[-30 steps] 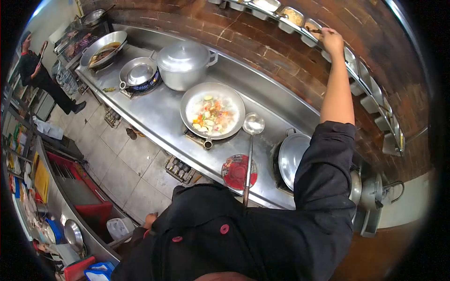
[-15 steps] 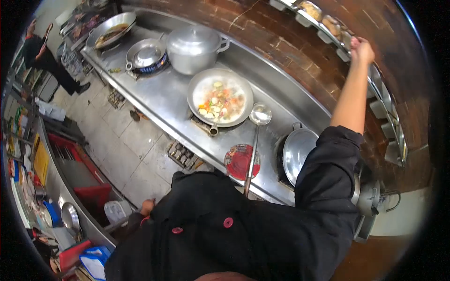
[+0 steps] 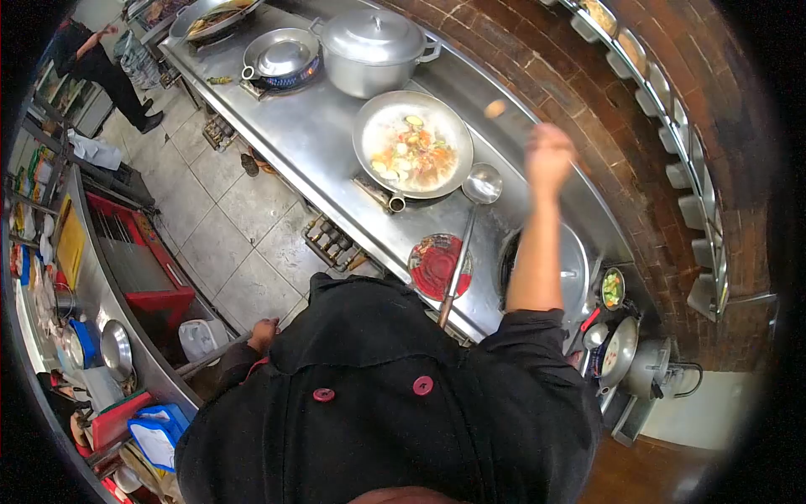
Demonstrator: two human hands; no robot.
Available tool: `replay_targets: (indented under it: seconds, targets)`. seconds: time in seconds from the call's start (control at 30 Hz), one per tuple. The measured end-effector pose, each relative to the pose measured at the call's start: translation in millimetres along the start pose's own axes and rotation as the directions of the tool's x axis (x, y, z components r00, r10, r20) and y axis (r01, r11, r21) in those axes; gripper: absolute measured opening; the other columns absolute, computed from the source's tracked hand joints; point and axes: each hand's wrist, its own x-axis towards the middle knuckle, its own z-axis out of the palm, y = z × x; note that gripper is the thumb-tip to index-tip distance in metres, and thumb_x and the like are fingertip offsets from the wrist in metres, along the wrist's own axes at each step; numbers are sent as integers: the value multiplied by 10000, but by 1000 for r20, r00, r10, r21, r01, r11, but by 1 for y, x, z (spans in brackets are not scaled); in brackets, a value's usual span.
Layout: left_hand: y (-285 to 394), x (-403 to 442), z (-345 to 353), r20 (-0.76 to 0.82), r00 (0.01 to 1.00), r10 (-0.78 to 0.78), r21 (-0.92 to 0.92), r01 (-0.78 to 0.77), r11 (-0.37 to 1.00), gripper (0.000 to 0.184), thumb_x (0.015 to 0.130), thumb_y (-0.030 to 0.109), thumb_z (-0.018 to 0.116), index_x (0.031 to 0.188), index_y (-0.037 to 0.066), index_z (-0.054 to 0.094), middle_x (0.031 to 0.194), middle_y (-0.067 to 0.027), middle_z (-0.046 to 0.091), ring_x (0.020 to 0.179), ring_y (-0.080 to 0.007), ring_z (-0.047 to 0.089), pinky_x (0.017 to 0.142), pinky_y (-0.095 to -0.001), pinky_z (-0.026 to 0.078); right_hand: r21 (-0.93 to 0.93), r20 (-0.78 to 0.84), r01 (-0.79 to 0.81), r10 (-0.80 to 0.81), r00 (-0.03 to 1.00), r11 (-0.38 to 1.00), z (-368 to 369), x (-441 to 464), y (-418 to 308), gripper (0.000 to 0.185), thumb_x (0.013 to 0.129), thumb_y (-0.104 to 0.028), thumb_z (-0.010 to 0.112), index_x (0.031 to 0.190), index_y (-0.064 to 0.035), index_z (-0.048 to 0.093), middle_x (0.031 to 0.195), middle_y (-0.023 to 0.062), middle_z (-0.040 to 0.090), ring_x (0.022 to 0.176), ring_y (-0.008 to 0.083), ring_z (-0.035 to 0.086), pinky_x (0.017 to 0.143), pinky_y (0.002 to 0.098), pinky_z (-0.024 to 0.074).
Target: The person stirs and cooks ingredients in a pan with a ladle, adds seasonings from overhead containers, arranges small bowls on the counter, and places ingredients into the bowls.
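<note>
My right hand [image 3: 550,155], smeared by motion, is over the steel counter between the wok and the brick wall; its finger pose is unclear. Left of it, a small tan blurred piece [image 3: 494,108] is in the air, apart from the hand. Nearby, a wok [image 3: 363,151] on a burner holds pale bubbling liquid with chopped vegetables [image 3: 411,155]. A long-handled ladle [image 3: 482,183] lies beside it, its shaft across a worn red round lid or plate [image 3: 438,267]. My left hand [image 3: 264,334] is low at my side, loosely curled, with nothing visible in it.
A large lidded pot [image 3: 374,76] and a pan over a blue flame [image 3: 281,57] stand farther along the counter. Metal containers [image 3: 678,174] line a wall rack. At right are another wok [image 3: 620,353] and a vegetable bowl [image 3: 613,287]. A person [image 3: 105,71] stands at far left.
My right hand has come down and left from the wall rack to over the counter. The tan piece now shows in the air. The view has shifted, revealing the pans at right.
</note>
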Motion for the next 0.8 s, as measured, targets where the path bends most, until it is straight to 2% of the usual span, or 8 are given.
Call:
replay_targets:
  seconds: [0.07,0.17,0.3,0.43,0.53,0.63,0.67,0.8]
  targets:
    - [-9,2,9,-25,997,77,54,-76,996,245,805,235,585,952,40,592,772,-183,634,776,-371,610,675,-471,481,-551,442,259,14,897,793,22,-45,37,151,850,-129,573,893,-17,665,897,165,656,806,308,613,769,376,477]
    - [-18,4,4,-91,972,216,37,-214,976,270,792,237,586,984,48,600,761,-177,633,778,-363,612,678,-466,481,-472,508,550,-297,808,689,16,-47,38,133,821,-81,592,920,-48,675,921,162,651,882,324,602,809,352,471]
    - [-17,5,10,-318,915,250,-135,-304,943,317,798,275,565,1019,52,606,746,-173,633,744,-358,610,667,-461,480,-510,97,669,-737,669,540,-29,24,-54,137,858,-79,597,956,-22,675,992,133,663,931,234,625,837,326,475]
    - [1,2,-2,-59,991,120,18,-119,993,344,813,315,531,1024,57,618,737,-174,634,724,-363,604,665,-464,479,-493,-317,529,-708,631,691,-72,107,-120,203,876,-143,587,972,19,664,978,123,669,897,181,627,813,294,477]
    - [55,-10,-49,121,948,-295,-46,302,952,289,822,266,509,992,70,637,754,-166,643,770,-363,614,680,-461,482,-511,-370,343,-562,739,788,-93,175,-113,263,864,-209,593,994,6,668,954,135,678,881,200,633,788,301,482]
    - [40,-3,-33,-5,1000,25,110,-24,994,253,823,202,488,966,63,643,712,-148,644,700,-353,627,654,-457,488,-705,-213,220,-497,841,674,-100,260,-62,360,873,-356,530,992,-55,689,983,158,673,874,274,645,785,370,484]
    - [65,-4,-55,173,922,-346,-310,385,869,257,788,179,508,978,65,638,681,-154,633,655,-337,626,631,-447,492,-759,-133,154,-383,914,632,-91,258,-66,409,871,-410,496,995,-70,687,997,163,664,899,292,642,791,384,479]
    - [88,-9,-59,229,721,-655,-579,641,503,222,780,184,530,900,45,654,675,-162,634,634,-314,624,613,-420,492,-778,-142,220,-506,851,589,-69,172,-90,494,852,-385,560,1190,-25,566,1079,205,625,997,350,598,841,413,463]
